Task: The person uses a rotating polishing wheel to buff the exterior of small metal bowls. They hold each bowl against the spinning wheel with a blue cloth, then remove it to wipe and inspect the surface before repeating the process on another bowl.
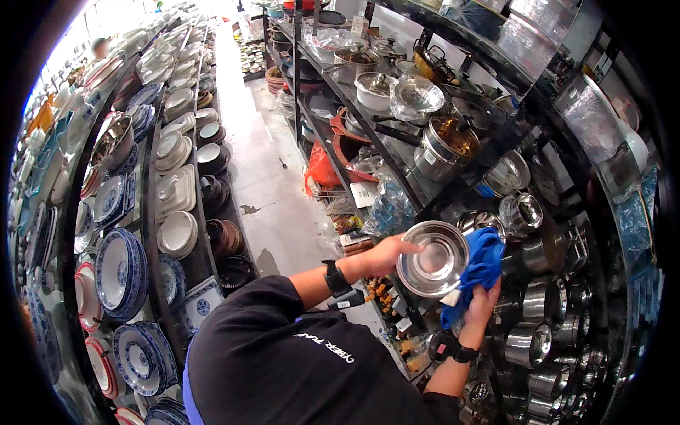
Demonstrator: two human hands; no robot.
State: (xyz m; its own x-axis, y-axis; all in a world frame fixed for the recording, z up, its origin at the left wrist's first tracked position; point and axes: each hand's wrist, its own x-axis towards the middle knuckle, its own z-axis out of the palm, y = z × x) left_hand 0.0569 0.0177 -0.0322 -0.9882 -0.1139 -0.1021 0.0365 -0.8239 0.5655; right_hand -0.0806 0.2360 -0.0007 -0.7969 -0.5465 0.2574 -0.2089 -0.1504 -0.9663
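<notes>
A shiny round steel bowl (435, 268) is up in front of me, its round face turned toward the view. My left hand (387, 255) grips it by the left rim, thumb on the face and the other fingers hidden behind. Bunched in my right hand (482, 304) is a blue cloth (484, 256), which lies against the bowl's right edge. Part of a pale tag or paper shows beside the cloth at the bowl's lower right. Both wrists wear black bands.
Shelves of steel pots (528, 345) stand close on the right. Lidded pots and pans (448, 147) fill the shelf beyond my hands. Along the left run shelves of stacked plates (122, 273) and white dishes (177, 234). A pale floor aisle (258, 177) stretches away between them.
</notes>
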